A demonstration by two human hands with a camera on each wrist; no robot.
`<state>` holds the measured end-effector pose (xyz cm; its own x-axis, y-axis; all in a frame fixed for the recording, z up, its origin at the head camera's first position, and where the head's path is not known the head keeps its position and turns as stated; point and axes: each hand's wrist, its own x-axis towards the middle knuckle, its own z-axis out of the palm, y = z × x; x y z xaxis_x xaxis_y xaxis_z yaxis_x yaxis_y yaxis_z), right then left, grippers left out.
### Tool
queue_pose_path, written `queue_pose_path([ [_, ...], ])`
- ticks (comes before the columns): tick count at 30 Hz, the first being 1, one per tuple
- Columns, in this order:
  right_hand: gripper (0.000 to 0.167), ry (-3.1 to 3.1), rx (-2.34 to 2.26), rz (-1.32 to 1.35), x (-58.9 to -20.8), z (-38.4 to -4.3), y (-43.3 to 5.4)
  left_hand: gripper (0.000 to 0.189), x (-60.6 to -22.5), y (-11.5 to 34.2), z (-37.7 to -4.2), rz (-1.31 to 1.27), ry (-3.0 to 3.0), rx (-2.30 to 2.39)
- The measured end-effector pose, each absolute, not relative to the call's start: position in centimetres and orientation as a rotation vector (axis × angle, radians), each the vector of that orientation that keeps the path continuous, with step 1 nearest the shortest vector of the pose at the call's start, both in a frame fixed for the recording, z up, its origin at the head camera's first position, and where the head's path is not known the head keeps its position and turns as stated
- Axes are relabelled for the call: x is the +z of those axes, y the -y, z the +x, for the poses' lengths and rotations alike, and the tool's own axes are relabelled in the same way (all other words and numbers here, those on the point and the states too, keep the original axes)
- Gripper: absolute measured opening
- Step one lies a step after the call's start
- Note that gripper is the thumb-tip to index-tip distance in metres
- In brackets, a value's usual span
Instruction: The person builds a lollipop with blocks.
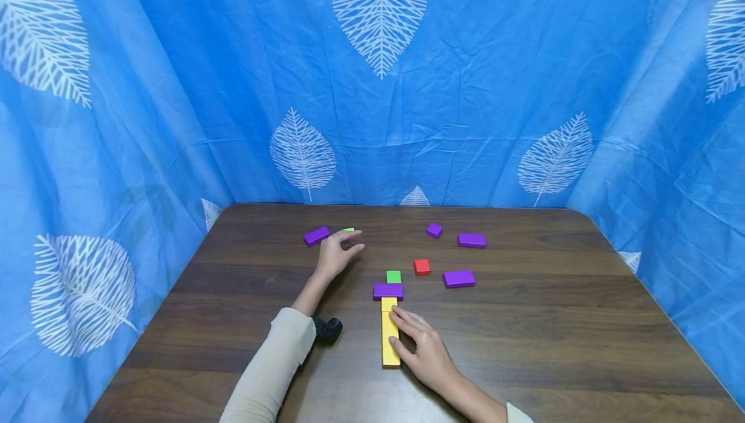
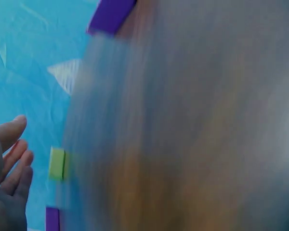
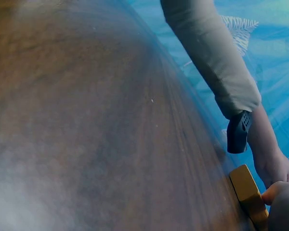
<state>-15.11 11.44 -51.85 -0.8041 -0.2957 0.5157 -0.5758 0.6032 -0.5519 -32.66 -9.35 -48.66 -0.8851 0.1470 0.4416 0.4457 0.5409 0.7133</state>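
Observation:
In the head view my left hand [image 1: 337,255] is over the back left of the table, thumb and fingers apart with nothing between them. A green block [image 1: 348,229] shows partly hidden behind its fingers, and a purple block [image 1: 317,236] lies just left of it. My right hand [image 1: 427,352] touches a row of yellow blocks [image 1: 390,353] from the right, fingertips and thumb resting on their tops. At the row's far end a purple block [image 1: 387,291] lies crosswise, with a green block [image 1: 393,277] behind it. The left wrist view also shows the left hand's spread fingers [image 2: 20,180].
A red block [image 1: 421,267] lies right of the far green one. Purple blocks [image 1: 459,279] are scattered to the right and back right. A black wrist device [image 1: 328,330] sticks out below my left sleeve [image 1: 273,365]. Blue curtain [image 1: 372,119] hangs behind the wooden table [image 1: 553,332].

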Motion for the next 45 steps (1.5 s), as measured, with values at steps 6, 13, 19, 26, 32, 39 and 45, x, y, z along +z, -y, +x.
queue_pose_path([
  [6,0.041,2.468,1.044,0.694,-51.7,-15.1,-11.6,0.034,-48.7,11.0,-34.8,-0.427,2.486,-1.190],
  [13,0.041,2.469,1.035,0.700,-51.8,-15.1,-11.5,0.035,-49.2,11.5,-35.8,-0.436,2.651,-1.086],
  [19,0.041,2.446,1.007,0.711,-51.9,-15.2,-11.4,0.032,-49.6,11.5,-35.8,-0.434,2.627,-1.070],
  [26,0.041,2.460,1.035,0.702,-51.8,-15.1,-11.4,0.029,-49.7,11.2,-35.1,-0.457,2.569,-1.123],
  [32,0.041,2.475,1.043,0.695,-51.7,-15.1,-11.4,0.029,-49.2,10.1,-33.1,-0.590,2.550,-1.212],
  [39,0.041,2.475,1.037,0.698,-51.6,-15.2,-11.5,0.028,-49.2,9.1,-30.8,-0.765,2.648,-1.180],
  [45,0.041,2.488,1.036,0.699,-51.6,-15.1,-11.5,0.029,-49.8,9.3,-30.0,-0.857,2.683,-1.127],
])
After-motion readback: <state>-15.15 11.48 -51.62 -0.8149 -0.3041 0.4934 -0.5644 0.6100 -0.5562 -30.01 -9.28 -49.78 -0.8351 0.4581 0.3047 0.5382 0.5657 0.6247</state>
